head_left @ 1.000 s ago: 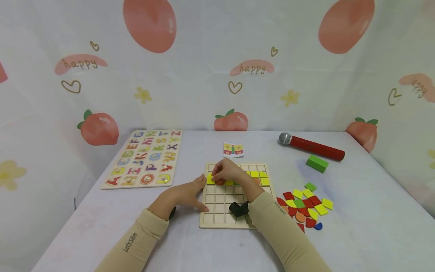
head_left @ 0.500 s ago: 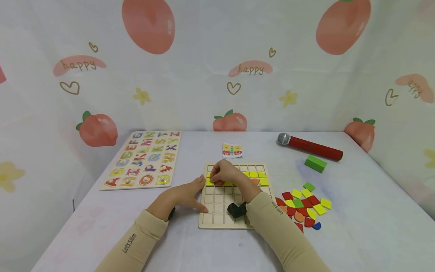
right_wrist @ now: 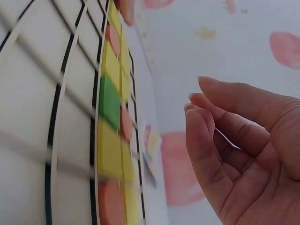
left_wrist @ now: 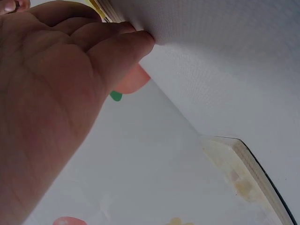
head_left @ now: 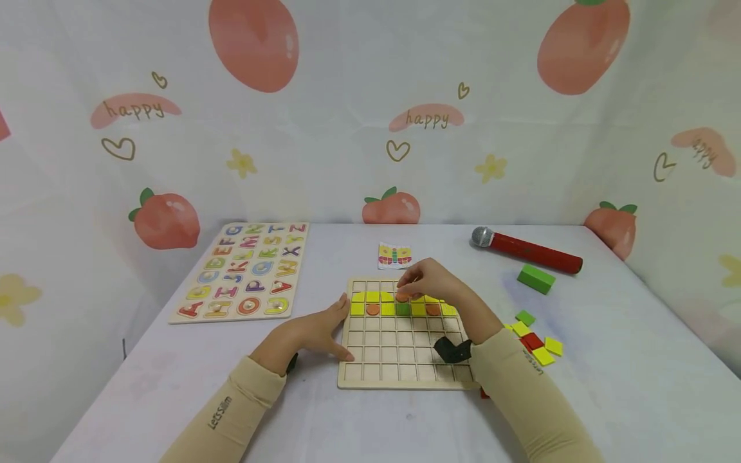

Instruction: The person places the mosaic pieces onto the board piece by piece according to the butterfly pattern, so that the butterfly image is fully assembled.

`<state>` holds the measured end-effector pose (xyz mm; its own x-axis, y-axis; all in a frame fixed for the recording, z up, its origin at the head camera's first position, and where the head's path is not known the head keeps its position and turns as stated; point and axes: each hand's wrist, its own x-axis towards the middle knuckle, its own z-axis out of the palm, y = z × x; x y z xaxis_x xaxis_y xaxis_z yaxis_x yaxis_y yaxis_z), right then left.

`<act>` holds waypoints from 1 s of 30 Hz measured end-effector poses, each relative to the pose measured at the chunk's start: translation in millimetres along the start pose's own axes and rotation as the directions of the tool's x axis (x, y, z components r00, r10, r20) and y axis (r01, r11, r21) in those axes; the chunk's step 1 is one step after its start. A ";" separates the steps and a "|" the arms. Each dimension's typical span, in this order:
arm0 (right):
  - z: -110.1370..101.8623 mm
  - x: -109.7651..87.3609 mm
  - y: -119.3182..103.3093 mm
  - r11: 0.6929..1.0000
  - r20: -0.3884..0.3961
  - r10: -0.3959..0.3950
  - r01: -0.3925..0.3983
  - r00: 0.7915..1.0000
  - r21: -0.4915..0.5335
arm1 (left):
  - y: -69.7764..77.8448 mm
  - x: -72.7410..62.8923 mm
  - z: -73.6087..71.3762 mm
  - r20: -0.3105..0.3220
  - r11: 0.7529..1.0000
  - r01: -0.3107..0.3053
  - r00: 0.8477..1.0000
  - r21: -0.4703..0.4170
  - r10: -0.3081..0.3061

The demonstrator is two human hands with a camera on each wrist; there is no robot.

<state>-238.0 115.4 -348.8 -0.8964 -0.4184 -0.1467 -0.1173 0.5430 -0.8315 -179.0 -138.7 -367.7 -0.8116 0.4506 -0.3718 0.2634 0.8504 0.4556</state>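
A wooden grid board [head_left: 376,373] lies on the table with two rows of coloured pieces near its far side. Yellow square tiles [head_left: 357,308] fill most of those cells. Among them sit a green square tile [head_left: 402,309] and orange discs [head_left: 373,310]. My left hand [head_left: 315,331] rests along the board's left edge, fingers and thumb spread apart. Over the far rows, my right hand [head_left: 431,283] has its fingertips close by an orange disc [right_wrist: 125,123] behind the green tile. The right wrist view shows these fingers loosely bent, thumb apart, with nothing between them.
A small butterfly pattern card [head_left: 395,256] lies behind the board. On the left is an alphabet puzzle board [head_left: 243,276]. To the right are a red microphone [head_left: 535,253], a green block [head_left: 536,279] and a loose pile of tiles [head_left: 543,356], partly hidden by the right sleeve.
My right hand has moved right from the left end of the rows, uncovering an orange disc and yellow tiles there. The left hand stays at the board's edge.
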 end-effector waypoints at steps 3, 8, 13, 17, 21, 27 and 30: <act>-12.4 -9.5 9.2 0.998 -0.023 0.063 -0.064 0.998 -0.024 | -2.1 0.2 0.8 -0.001 1.000 0.000 1.000 0.003 0.000; -25.0 -23.3 28.7 0.989 -0.038 0.143 -0.144 0.989 -0.031 | -4.1 -1.5 2.4 -0.002 1.000 -0.008 1.000 -0.014 0.008; -36.4 -43.8 44.0 0.985 -0.059 0.161 -0.164 0.985 -0.048 | -4.1 -2.2 4.7 0.008 1.000 0.001 1.000 -0.024 -0.001; -45.5 -60.9 49.7 0.981 -0.073 0.183 -0.187 0.980 -0.058 | -3.6 -1.3 4.5 0.004 1.000 0.006 1.000 -0.010 -0.006; -51.8 -77.9 54.9 0.974 -0.075 0.207 -0.213 0.975 -0.075 | -3.6 0.4 3.5 0.002 1.000 0.003 1.000 -0.007 -0.003; -52.4 -104.0 63.6 0.965 -0.053 0.238 -0.242 0.970 -0.101 | -3.8 1.5 2.8 0.009 1.000 -0.003 1.000 0.003 0.003; -52.5 -115.3 67.8 0.962 -0.050 0.247 -0.251 0.968 -0.106 | -3.8 1.7 1.9 0.006 1.000 -0.001 1.000 0.006 0.001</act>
<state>-165.1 238.7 -360.1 -0.9178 -0.2344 -0.3205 0.0669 0.7043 -0.7067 -180.4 -140.6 -371.6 -0.8084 0.4527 -0.3761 0.2670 0.8516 0.4511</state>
